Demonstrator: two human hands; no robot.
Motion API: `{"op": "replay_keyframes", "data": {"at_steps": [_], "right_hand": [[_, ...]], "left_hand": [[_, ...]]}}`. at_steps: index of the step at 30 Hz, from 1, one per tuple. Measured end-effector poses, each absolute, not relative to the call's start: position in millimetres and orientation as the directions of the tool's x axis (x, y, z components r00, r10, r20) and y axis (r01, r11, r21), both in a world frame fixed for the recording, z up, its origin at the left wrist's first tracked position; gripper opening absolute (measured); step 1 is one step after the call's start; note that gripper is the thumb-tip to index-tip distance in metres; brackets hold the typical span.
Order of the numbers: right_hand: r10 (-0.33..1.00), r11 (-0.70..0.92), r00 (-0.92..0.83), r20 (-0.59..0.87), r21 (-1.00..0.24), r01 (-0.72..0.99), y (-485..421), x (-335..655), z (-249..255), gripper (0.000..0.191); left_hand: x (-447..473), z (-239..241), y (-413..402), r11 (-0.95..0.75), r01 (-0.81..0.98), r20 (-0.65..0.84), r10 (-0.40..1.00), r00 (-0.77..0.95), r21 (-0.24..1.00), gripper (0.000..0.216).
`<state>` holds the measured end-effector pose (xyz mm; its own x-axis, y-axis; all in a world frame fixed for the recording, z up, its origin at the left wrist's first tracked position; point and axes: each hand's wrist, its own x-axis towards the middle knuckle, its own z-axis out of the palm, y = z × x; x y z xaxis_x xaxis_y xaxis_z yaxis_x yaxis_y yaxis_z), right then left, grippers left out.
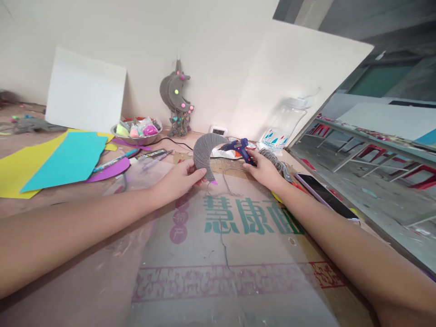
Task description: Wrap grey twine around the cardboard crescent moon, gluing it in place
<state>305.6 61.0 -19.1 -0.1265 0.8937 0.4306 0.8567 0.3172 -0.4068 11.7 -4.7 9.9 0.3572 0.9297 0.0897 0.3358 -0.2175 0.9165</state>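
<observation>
My left hand [186, 178] pinches the lower end of a crescent moon [203, 154] wrapped in grey yarn, held up above the work surface. A small purple tip shows at the moon's bottom end. My right hand [263, 169] grips a dark blue glue gun [240, 147], whose nozzle points left at the moon's inner curve. Whether the nozzle touches the yarn I cannot tell. A loose grey strand [230, 182] hangs near the moon. Under both hands lies printed cardboard [218, 250] with a clear plastic sheet over it.
Yellow paper [17, 168] and turquoise paper [68, 159] lie left, near a bowl [138, 138] of coloured pieces. A finished moon hanging [176, 93] is against the wall. At right are a clear bottle [284, 125], a yarn bundle [270, 159] and a phone [327, 197] by the table edge.
</observation>
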Motion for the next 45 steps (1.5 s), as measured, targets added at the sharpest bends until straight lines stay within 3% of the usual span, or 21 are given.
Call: {"op": "replay_keyframes", "data": {"at_steps": [9, 14, 16, 19, 23, 28, 39, 45], "right_hand": [[0.905, 0.25, -0.099, 0.414, -0.329, 0.911, 70, 302, -18, 0.056], [0.9, 0.218, -0.094, 0.426, -0.252, 0.943, 68, 301, -17, 0.036], [0.89, 0.182, -0.03, 0.454, -0.295, 0.938, 65, 300, -14, 0.033], [0.865, 0.152, 0.116, 0.489, -0.475, 0.867, 61, 299, -7, 0.031], [0.836, 0.285, 0.195, 0.513, -0.709, 0.645, 57, 297, 5, 0.03], [0.847, 0.402, 0.116, 0.518, -0.769, 0.496, 35, 276, 19, 0.031], [0.893, 0.445, -0.245, 0.378, -0.658, 0.607, -43, 246, 6, 0.016], [0.898, 0.439, -0.247, 0.366, -0.691, 0.574, -43, 239, 1, 0.018]], "left_hand": [[14, 9, -4, -0.224, 0.335, 0.088, 0.922, 0.376, 0.915, 0.022], [15, 10, -4, -0.226, 0.331, 0.1, 0.928, 0.358, 0.916, 0.023], [14, 8, -2, -0.228, 0.289, 0.113, 0.924, 0.366, 0.93, 0.022], [12, 4, 2, -0.213, 0.233, 0.121, 0.927, 0.354, 0.949, 0.02], [12, 2, 5, -0.179, 0.178, 0.113, 0.937, 0.329, 0.968, 0.018], [12, 0, 7, -0.178, 0.114, 0.135, 0.94, 0.312, 0.977, 0.016], [10, -1, 10, -0.299, 0.247, 0.213, 0.922, 0.323, 0.922, 0.017], [11, -1, 9, -0.292, 0.206, 0.205, 0.911, 0.358, 0.934, 0.013]]}}
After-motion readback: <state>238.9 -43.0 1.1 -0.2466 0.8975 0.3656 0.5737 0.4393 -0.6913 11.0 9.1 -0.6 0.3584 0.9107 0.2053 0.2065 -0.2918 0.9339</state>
